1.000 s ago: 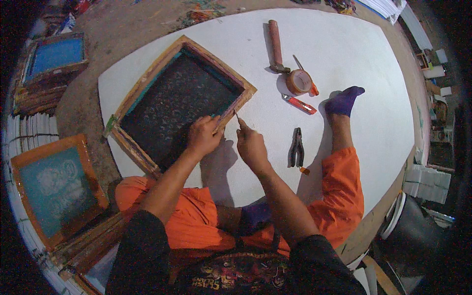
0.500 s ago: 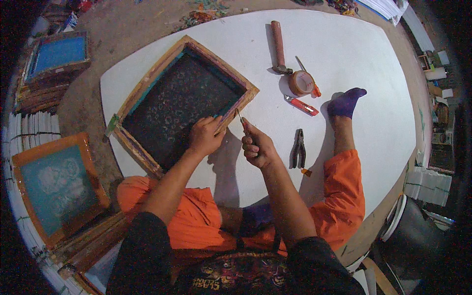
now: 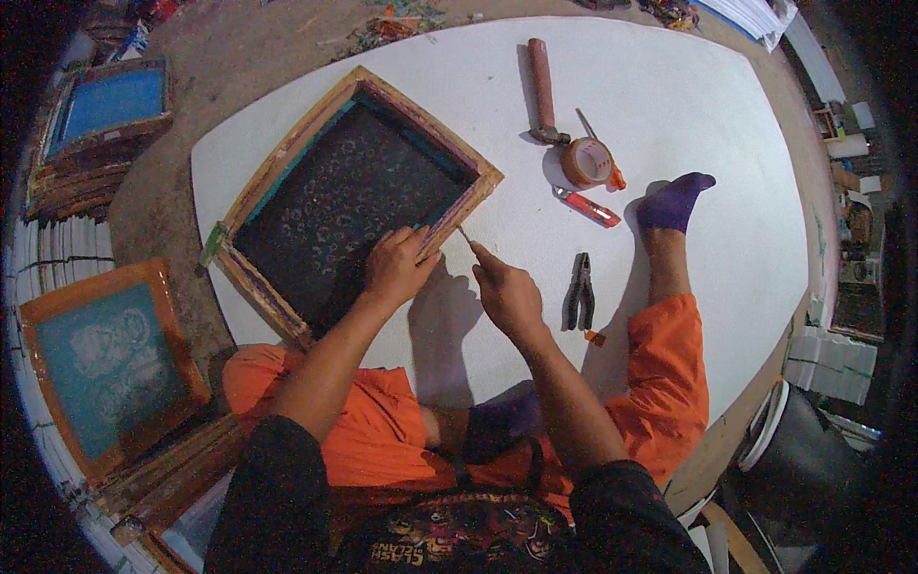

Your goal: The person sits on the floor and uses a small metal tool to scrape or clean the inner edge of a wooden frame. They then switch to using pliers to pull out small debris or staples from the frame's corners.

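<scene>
A wooden screen-printing frame (image 3: 427, 134) with dark mesh lies tilted cornerwise on the white board, its mesh bearing a pattern of pale rings. My left hand (image 3: 399, 265) grips its near right side, fingers curled over the wooden bar. In my right hand (image 3: 510, 298) is a screwdriver (image 3: 465, 233), closed in the fist. Its thin metal tip reaches the outer edge of that same bar, just right of my left fingers; whether it touches the wood I cannot tell. Most of the handle is hidden by the hand.
On the white board (image 3: 669, 105) lie a hammer (image 3: 541, 91), a tape roll (image 3: 586, 163), a red utility knife (image 3: 587, 207) and pliers (image 3: 579, 292). My outstretched leg (image 3: 666, 258) bounds the right side. More printing frames (image 3: 110, 356) and paper stacks (image 3: 74, 251) stand at left.
My right hand has turned over so its back faces up, and the screwdriver now slants more toward the frame's bar. My left hand stays on the frame.
</scene>
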Tool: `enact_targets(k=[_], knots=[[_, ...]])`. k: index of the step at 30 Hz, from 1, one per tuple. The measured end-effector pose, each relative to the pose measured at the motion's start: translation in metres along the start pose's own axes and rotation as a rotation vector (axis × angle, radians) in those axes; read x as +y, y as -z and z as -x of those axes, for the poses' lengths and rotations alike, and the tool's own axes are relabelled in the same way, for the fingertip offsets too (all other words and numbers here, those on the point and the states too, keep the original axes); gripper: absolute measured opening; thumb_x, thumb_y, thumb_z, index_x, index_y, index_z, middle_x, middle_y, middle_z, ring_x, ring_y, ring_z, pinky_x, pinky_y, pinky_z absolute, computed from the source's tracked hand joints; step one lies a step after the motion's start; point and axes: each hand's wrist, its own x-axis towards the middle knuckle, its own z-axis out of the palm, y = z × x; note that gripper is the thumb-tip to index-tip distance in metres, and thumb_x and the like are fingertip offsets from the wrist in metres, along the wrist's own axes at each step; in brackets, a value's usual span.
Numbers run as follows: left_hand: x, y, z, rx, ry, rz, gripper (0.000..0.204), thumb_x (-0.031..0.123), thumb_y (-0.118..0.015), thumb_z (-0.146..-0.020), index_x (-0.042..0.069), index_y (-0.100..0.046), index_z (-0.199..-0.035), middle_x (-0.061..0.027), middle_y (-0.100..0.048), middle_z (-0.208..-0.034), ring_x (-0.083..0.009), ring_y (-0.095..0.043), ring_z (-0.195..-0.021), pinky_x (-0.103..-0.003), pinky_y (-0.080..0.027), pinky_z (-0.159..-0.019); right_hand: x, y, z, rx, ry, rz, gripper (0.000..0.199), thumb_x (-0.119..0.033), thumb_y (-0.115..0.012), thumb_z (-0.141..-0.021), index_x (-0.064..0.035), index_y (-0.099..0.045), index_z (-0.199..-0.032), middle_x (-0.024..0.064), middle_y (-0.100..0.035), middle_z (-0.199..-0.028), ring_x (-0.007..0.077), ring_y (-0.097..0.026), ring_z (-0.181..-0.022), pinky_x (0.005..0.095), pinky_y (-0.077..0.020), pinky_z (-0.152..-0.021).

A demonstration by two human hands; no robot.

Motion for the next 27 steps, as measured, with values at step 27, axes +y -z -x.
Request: enact_targets(k=[27], knots=[[-0.013, -0.012, -0.004, 0.085, -0.106, 0.096, 0.046, 0.020, -0.078, -0.080, -0.006, -0.071, -0.118, -0.0224, -0.071, -0.101, -0.0403, -0.068, -0.093, -0.048, -0.054, -0.087, -0.027, 0.003, -0.009, -0.089, 0.022, -0.141, 0.050, -0.018, -0.053, -0.103, -0.0108, -0.048, -0.152, 0.0279, -0.073, -0.094, 0.0462, -0.072, -0.085, 0.0565, -0.0569, -0.074]])
